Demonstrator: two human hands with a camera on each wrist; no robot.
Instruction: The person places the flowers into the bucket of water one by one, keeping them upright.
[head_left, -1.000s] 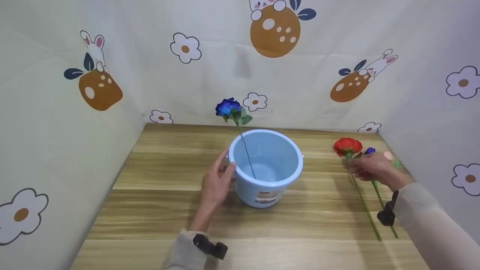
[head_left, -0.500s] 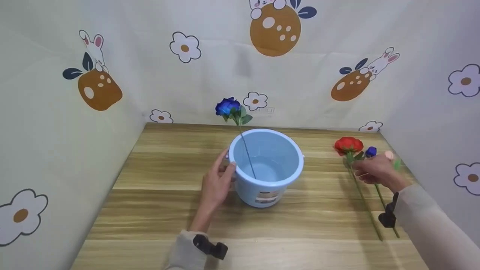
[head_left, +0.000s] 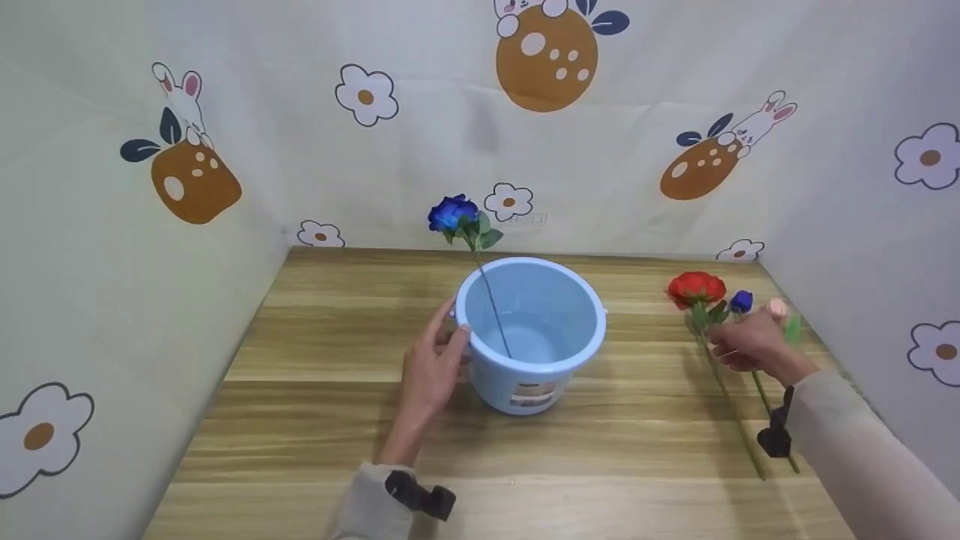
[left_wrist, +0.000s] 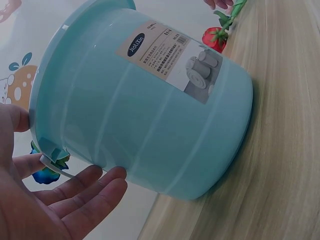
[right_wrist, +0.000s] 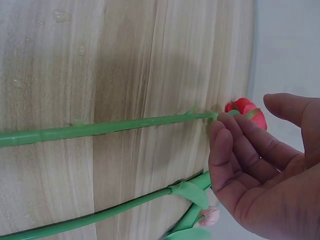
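Note:
A light blue bucket (head_left: 540, 367) stands upright on the table, with a long-stemmed blue rose (head_left: 452, 214) leaning in it. My left hand (head_left: 431, 375) rests against the bucket's left side; in the left wrist view its thumb touches the rim and its rather straight fingers lie on the outer wall by the handle (left_wrist: 56, 169). On the right lies a red rose (head_left: 696, 287), my right hand (head_left: 757, 337) beside its upper stem. In the right wrist view the fingertips (right_wrist: 220, 131) reach the green stem (right_wrist: 110, 127), while the thumb stands apart from them.
A small blue rose (head_left: 741, 301) and a pale pink flower (head_left: 777, 307) lie right of the red rose, partly covered by my right hand. Patterned cloth walls (head_left: 420, 165) border the wooden table (head_left: 330, 315) at the back and sides.
My right hand shifts slightly to the right and down along the red rose's stem, uncovering more of its leaves and the small blue rose. My left hand and the bucket stay put.

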